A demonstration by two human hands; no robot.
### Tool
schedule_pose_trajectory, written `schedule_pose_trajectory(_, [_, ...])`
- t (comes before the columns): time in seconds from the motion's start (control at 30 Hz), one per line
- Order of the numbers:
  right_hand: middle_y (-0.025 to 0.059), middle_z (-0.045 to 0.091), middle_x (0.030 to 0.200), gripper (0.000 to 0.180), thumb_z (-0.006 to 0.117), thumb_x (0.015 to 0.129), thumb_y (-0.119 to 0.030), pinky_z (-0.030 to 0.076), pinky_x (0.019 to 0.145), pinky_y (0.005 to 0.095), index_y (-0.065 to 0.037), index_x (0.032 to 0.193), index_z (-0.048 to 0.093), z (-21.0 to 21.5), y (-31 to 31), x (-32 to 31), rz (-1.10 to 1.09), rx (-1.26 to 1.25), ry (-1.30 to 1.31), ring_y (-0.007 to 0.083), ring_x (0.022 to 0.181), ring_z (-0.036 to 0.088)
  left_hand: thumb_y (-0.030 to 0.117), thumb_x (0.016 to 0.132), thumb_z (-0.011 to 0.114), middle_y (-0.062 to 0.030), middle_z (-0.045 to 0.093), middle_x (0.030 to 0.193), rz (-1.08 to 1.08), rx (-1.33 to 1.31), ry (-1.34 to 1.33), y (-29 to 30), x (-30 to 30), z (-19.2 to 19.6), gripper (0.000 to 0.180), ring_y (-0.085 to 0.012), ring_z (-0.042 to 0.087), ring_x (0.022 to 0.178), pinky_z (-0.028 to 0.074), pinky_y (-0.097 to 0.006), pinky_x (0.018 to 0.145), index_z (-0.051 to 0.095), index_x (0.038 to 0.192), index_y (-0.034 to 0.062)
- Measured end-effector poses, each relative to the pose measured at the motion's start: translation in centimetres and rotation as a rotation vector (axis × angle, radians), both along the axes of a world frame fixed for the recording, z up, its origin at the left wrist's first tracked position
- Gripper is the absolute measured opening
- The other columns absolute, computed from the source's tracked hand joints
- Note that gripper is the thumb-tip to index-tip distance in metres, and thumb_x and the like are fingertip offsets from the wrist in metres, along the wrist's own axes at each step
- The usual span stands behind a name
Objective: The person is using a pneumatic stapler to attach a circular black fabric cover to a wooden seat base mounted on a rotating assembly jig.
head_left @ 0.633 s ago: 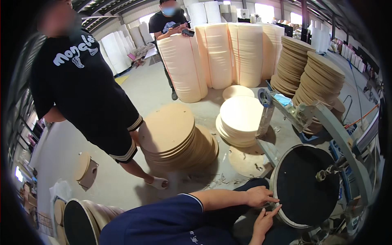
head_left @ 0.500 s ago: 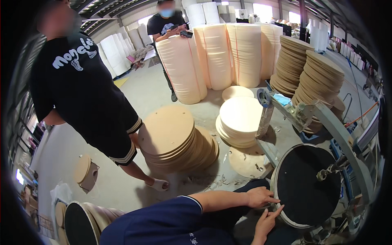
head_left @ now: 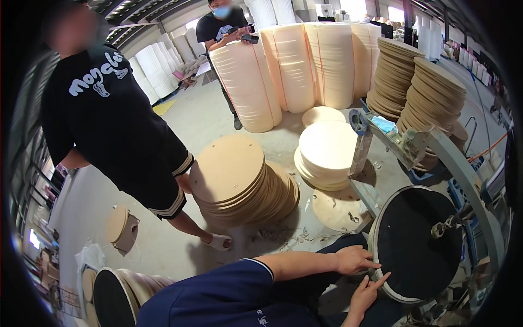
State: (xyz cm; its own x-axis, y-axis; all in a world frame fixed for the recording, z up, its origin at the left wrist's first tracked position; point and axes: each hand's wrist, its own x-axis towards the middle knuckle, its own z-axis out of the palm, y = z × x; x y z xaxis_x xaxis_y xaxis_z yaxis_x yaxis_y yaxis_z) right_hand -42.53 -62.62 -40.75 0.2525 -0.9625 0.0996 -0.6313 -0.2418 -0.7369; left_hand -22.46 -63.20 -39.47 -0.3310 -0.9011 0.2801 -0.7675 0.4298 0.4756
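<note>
A round disc with a black face (head_left: 406, 240) and a pale, folded rim (head_left: 375, 240) sits under the clamp of a grey metal stand at the lower right. My left hand (head_left: 355, 260) reaches to its near left edge, index finger stretched out and touching the pale rim. Just below, my right hand (head_left: 364, 298) points its index finger at the black face close to the same edge, with the other fingers partly curled. Neither hand grips anything I can see. The clamp's rod (head_left: 438, 230) meets the black face.
The grey curved frame (head_left: 463, 169) arches over the disc. Stacks of brown round boards (head_left: 229, 169) and cream foam discs (head_left: 329, 144) stand ahead. A person in black (head_left: 103, 120) is at left; another (head_left: 223, 27) stands behind wrapped foam rolls (head_left: 245, 82). Covered discs (head_left: 111, 300) lean lower left.
The whole view has shifted slightly, so things sit a little further right. Both my hands stay at the disc's near edge, fingers almost in the same place.
</note>
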Motion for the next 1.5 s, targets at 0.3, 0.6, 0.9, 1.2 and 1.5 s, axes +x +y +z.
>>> schedule_pose_trajectory(0.3, [0.0193,0.062,0.073,0.083,0.058,0.105,-0.014,0.046,0.068,0.0521,-0.010,0.169,0.005,0.4,0.3,-0.1,-0.003,-0.008,0.023,0.0440,0.072,0.063,0.020,0.093,0.067,-0.0067,0.061,0.101,-0.004,0.005,0.014,0.2,-0.1,0.1,0.056,-0.0250,0.062,0.092,0.046,-0.038,0.082,0.060,0.147,0.0274])
schedule_pose_trajectory(0.6, [0.0193,0.061,0.073,0.083,0.058,0.105,-0.014,0.046,0.067,0.0522,-0.009,0.169,0.005,0.5,0.0,-0.1,0.008,-0.006,0.049,0.0439,0.072,0.063,0.021,0.093,0.067,-0.0064,0.061,0.103,-0.001,-0.008,0.006,0.2,-0.1,0.5,0.056,-0.0247,0.062,0.093,0.045,-0.038,0.083,0.060,0.148,0.0289])
schedule_pose_trajectory(0.9, [0.0190,0.061,0.073,0.084,0.059,0.104,-0.014,0.046,0.067,0.0519,-0.009,0.169,0.005,0.2,1.2,0.1,0.005,-0.007,0.052,0.0437,0.072,0.063,0.021,0.093,0.067,-0.0066,0.061,0.105,-0.016,0.000,-0.005,1.4,0.2,0.6,0.059,-0.0254,0.063,0.095,0.046,-0.039,0.083,0.057,0.150,0.0284])
schedule_pose_trajectory(1.2, [0.0266,0.074,0.110,0.084,0.063,0.102,-0.021,0.056,0.078,0.0565,-0.010,0.167,0.010,1.4,-1.1,0.6,-0.048,0.210,0.150,0.0508,0.098,0.070,0.014,0.080,0.071,-0.0090,0.064,0.091,-0.030,-0.081,-0.032,-1.1,0.5,1.6,0.056,-0.0315,0.067,0.077,0.052,-0.044,0.063,0.069,0.136,0.0189])
schedule_pose_trajectory(1.5, [0.0299,0.074,0.098,0.088,0.062,0.102,-0.028,0.055,0.074,0.0601,-0.015,0.168,0.005,1.1,-0.9,0.5,-0.065,0.251,0.184,0.0522,0.085,0.071,0.010,0.079,0.069,-0.0103,0.067,0.095,-0.051,-0.094,-0.022,-1.1,0.2,1.4,0.053,-0.0336,0.068,0.078,0.054,-0.044,0.066,0.071,0.132,0.0170])
